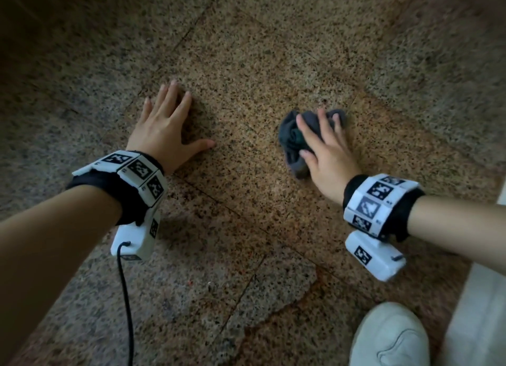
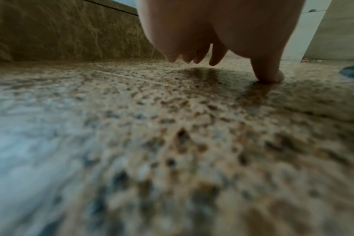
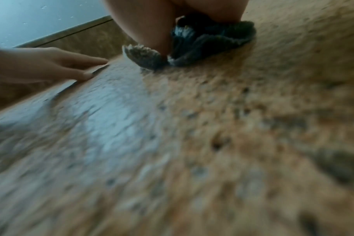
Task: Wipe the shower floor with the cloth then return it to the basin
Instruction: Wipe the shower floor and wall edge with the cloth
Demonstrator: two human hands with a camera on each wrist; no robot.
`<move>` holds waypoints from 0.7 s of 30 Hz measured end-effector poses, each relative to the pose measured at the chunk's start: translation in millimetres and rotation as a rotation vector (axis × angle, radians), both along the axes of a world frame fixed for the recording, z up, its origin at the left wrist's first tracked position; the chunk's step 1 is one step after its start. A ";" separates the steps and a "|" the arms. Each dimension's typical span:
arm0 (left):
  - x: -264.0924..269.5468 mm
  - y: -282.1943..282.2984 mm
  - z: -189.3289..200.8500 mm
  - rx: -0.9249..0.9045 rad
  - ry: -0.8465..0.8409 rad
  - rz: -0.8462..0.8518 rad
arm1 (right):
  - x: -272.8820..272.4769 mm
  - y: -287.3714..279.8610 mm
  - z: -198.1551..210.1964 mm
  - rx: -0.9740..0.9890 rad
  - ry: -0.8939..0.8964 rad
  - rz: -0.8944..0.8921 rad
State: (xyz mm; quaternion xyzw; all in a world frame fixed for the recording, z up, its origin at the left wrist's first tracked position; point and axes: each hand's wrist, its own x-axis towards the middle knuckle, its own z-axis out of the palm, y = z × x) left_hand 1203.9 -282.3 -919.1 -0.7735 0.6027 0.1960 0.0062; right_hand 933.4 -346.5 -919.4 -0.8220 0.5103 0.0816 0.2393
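On the speckled stone shower floor (image 1: 246, 64), the right hand (image 1: 325, 152) lies flat on the crumpled grey cloth (image 1: 294, 138), fingers spread straight and pressing it down, well apart from the left hand (image 1: 161, 130). That hand rests open, fingertips and thumb touching bare floor, with open floor between and ahead of them. Both wrist bands (image 1: 375, 201) carry black-and-white square markers (no readable writing).

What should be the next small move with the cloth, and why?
Probably push the cloth sideways across the floor. The right hand presses it, bunched, onto the stone, the left hand rests flat as a brace, and no basin is in view.
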 end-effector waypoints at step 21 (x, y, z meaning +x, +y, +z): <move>49.6 23.1 13.3 0.048 0.012 0.171 | 135.5 -42.3 0.8 -0.041 0.035 0.113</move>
